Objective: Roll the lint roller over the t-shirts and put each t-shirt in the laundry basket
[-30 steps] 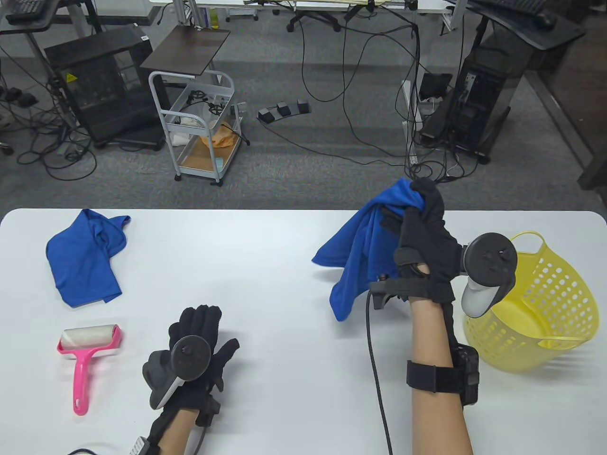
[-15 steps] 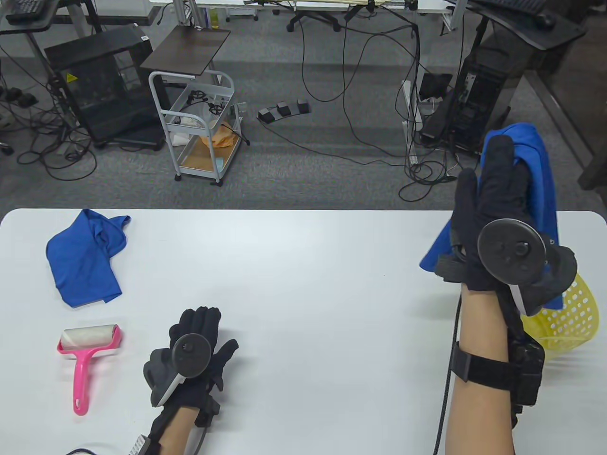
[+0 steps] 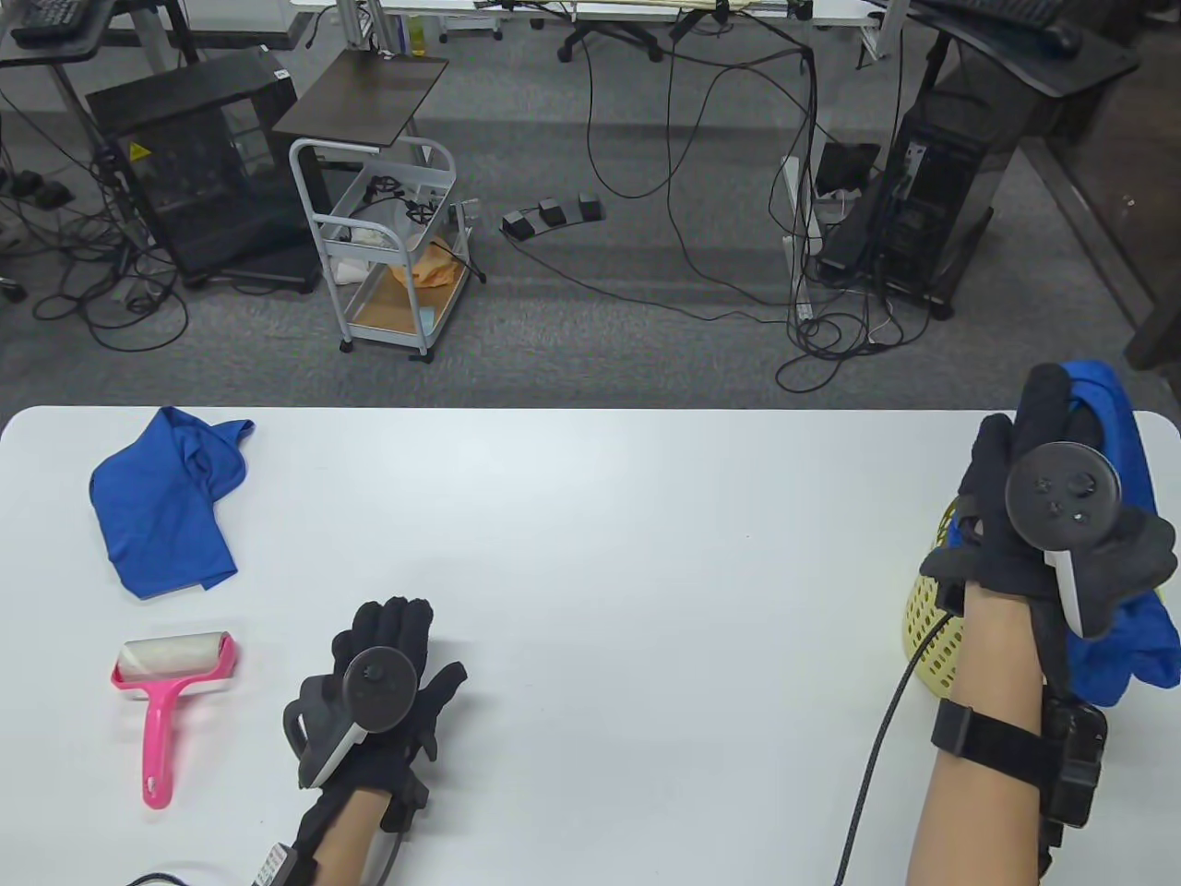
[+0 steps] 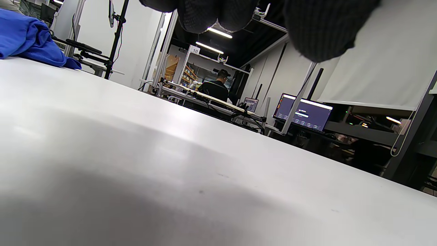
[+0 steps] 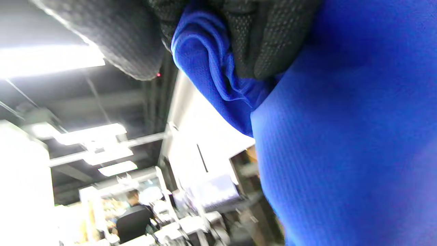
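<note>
Over at the right end of the white table (image 3: pixel 590 517), the right hand (image 3: pixel 1033 526) has its fingers (image 5: pixel 252 44) curled round a bunch of blue t-shirt (image 3: pixel 1121 637), a fine mesh-knit cloth that hangs down from the grip in soft folds, its length running top to bottom. It hangs over the yellow laundry basket (image 3: pixel 932 637), a round plastic tub with rows of small holes in its wall (only a slice of it shows past the forearm), so I cannot tell whether the cloth touches the inside.

The left hand (image 3: pixel 387 674) lies palm down on the table with its fingers straight and relaxed, holding nothing.

Just beside it to the left lies the lint roller (image 3: pixel 166 688): pink plastic handle pointing toward the near edge, the white paper-covered drum crosswise at the far end. Beyond it, a second blue t-shirt (image 3: pixel 166 508) sits crumpled in a loose heap.
</note>
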A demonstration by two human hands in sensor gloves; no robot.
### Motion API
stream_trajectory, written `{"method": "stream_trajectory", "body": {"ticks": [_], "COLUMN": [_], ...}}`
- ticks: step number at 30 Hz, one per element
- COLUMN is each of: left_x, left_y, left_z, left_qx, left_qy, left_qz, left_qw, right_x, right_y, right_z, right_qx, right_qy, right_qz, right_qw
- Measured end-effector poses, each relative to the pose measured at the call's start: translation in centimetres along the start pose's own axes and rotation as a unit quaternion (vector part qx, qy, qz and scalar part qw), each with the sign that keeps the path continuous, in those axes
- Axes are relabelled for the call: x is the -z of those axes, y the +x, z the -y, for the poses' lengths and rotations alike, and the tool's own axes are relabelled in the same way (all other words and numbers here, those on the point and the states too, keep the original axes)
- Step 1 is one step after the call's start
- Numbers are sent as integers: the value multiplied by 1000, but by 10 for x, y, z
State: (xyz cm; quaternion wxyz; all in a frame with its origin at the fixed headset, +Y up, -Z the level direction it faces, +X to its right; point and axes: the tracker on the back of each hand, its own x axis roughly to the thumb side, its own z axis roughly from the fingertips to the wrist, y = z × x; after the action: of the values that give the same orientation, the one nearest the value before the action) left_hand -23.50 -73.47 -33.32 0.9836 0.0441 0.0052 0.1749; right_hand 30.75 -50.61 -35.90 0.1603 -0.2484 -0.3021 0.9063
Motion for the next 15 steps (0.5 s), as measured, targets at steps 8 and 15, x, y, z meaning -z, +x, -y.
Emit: {"method": "stream_trajectory", "body": {"ticks": [8,15], "left_x": [0,0], "left_y": [0,1], "left_z": [1,0], "left_qx": [3,10], "left_qy": [-2,-1], "left_qz": [-3,-1], "left_qw": [1000,1000], "right_x": [-3,-29], "right_y": [-34,-13], "right_z": [-61,-57], "right_qx": [-126,-101], "right_qy": [328,215], "right_qz": [-200,-55], "right_qw": [914,970]}}
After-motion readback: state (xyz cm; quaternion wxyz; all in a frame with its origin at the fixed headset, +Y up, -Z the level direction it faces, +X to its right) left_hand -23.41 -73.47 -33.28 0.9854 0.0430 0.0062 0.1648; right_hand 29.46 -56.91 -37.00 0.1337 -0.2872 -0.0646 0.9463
